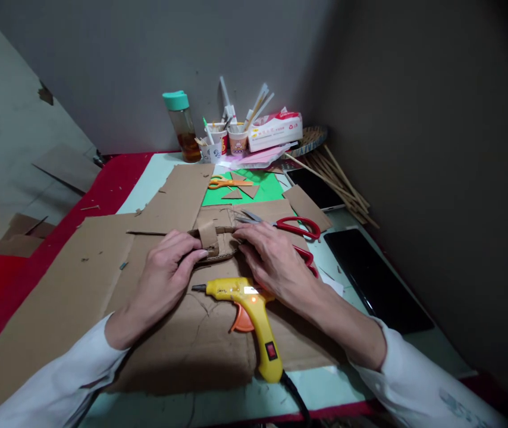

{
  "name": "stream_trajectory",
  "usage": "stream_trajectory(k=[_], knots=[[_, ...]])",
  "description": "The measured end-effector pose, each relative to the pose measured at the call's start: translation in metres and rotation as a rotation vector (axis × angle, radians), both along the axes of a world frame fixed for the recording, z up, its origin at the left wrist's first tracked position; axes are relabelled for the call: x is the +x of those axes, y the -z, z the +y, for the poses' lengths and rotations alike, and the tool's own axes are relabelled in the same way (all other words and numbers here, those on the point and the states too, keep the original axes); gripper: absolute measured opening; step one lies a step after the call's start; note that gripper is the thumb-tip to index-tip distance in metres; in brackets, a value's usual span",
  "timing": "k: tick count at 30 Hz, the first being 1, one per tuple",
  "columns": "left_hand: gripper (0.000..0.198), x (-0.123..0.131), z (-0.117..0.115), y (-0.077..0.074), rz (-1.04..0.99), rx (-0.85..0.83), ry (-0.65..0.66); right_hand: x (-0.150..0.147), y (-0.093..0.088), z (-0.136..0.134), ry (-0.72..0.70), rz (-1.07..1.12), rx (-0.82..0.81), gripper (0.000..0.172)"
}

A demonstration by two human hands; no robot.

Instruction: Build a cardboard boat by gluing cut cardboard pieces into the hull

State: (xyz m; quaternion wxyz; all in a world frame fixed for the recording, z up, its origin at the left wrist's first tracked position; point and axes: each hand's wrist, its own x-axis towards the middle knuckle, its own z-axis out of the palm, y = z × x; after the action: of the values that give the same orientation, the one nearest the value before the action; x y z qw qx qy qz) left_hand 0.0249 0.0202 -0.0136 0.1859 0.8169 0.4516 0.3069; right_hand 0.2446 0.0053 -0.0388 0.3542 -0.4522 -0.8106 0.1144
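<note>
Just beyond the yellow glue gun [256, 315] is a small cardboard piece [225, 244] — the left hand [165, 270] pinches the end nearer the gun's nozzle, while the right hand [276, 261], fingers curled, holds the other. Red-handled scissors [274, 224] lie beyond the gun's rear.

Cardboard sheets [93, 255] across pale tabletop [325, 389]

Room L over cardbd [71, 291], glue gun [259, 315] in way nr ctr
</note>
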Motion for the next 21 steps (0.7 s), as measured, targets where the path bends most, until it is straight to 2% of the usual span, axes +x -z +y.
stream_trajectory(k=[9,21], knots=[[0.026,0.0008,0.0020,0.0011,0.094,-0.032,-0.006,-0.0040,0.0004,-0.0014,0.001,-0.033,-0.005,0.021],[0.023,0.0008,0.0026,0.0029,0.131,-0.047,-0.024,-0.0029,-0.0020,-0.0030,-0.022,-0.091,-0.017,0.025]])
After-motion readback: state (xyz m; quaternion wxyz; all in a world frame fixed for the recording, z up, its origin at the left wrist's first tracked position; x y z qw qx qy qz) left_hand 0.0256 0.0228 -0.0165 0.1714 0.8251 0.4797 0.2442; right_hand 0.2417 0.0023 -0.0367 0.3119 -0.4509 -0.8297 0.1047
